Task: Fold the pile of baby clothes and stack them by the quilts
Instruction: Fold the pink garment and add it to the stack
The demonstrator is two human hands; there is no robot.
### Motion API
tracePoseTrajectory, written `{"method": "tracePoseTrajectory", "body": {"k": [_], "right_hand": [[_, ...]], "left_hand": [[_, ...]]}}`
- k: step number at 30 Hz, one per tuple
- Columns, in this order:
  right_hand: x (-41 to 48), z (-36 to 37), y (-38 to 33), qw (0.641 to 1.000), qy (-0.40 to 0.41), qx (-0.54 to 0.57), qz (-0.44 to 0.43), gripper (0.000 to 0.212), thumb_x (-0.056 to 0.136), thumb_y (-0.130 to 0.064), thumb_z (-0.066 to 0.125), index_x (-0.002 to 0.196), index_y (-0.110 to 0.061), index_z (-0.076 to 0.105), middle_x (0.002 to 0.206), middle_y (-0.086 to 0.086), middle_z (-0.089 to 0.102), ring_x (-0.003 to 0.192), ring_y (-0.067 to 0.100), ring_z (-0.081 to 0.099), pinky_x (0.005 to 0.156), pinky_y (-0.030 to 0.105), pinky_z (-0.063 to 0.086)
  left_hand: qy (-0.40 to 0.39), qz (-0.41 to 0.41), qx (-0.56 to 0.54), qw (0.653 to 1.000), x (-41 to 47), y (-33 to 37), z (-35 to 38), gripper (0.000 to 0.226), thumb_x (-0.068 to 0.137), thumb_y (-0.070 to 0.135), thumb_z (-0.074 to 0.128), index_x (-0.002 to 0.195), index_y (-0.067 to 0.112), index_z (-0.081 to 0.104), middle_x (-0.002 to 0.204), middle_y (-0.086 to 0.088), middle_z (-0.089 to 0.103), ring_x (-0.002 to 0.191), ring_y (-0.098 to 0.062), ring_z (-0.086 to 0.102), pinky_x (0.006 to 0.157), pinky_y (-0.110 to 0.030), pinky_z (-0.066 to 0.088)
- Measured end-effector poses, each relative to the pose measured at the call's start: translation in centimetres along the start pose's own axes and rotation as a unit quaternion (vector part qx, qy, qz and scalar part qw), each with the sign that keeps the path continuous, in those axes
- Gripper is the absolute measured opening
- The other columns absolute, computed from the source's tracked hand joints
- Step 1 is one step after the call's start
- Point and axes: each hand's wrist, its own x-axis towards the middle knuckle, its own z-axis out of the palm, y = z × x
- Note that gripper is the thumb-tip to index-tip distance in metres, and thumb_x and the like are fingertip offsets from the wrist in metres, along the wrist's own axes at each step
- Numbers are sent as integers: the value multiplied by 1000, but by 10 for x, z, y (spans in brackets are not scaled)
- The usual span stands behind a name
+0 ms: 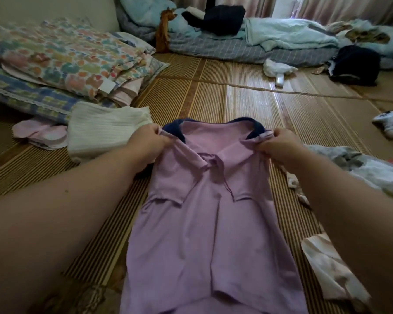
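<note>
Left hand (149,138) and right hand (277,143) each pinch a shoulder of the shirt (204,223), spread lengthwise over the mat (247,105); recommend level, taut shoulders for a square fold before stacking by the quilts (55,53).

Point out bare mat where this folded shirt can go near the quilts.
Bare mat lies beyond the shirt, between the quilts and the cord. Another patch runs between cord and controller. Crowded: beside the white knit and around the clothes pile.
</note>
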Motion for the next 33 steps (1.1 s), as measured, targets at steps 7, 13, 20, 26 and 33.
{"method": "tracePoseTrajectory", "body": {"k": [7, 13, 20, 26, 33], "right_hand": [[-70, -18, 40, 985, -4, -124, -116, 23, 76, -10, 76, 90, -22, 62, 81, -5, 64, 76, 12, 60, 65, 27, 47], [-171, -26, 95, 955, -79, -247, -143, 48, 78, 5, 64, 73, -40, 50, 99, -17, 63, 90, 1, 58, 67, 7, 41], [-205, -27, 94, 900, -78, -398, -159, 26, 85, -14, 58, 69, -35, 54, 112, -14, 66, 102, 4, 54, 88, 29, 48], [-234, 44, 68, 928, -63, -352, -108, 31, 88, -56, 42, 110, -38, 56, 101, -10, 61, 84, 9, 51, 67, 27, 41], [-171, 42, 67, 836, -155, -520, -81, 37, 92, -33, 43, 129, -35, 46, 135, -1, 48, 127, 26, 44, 108, 58, 26]], "left_hand": [[-7, 151, 152, 977, -41, -18, -5, 11, 81, 7, 66, 80, 17, 61, 70, 6, 59, 65, -7, 53, 53, -19, 36], [-135, 271, 236, 923, -137, -73, -30, 58, 59, -14, 66, 67, 39, 45, 92, 7, 67, 90, -12, 61, 78, -20, 46], [-210, 247, 347, 880, -160, -93, -39, 30, 77, 23, 62, 66, 50, 58, 88, 22, 55, 89, 6, 44, 78, -24, 43], [-216, 235, 458, 830, -138, -83, -16, 44, 93, 40, 41, 136, 45, 43, 150, 17, 34, 140, -11, 22, 116, -42, 19], [-231, 251, 519, 784, -172, -88, -29, 63, 78, 80, 18, 120, 47, 51, 123, 16, 57, 142, -15, 19, 107, -56, -17]]}}
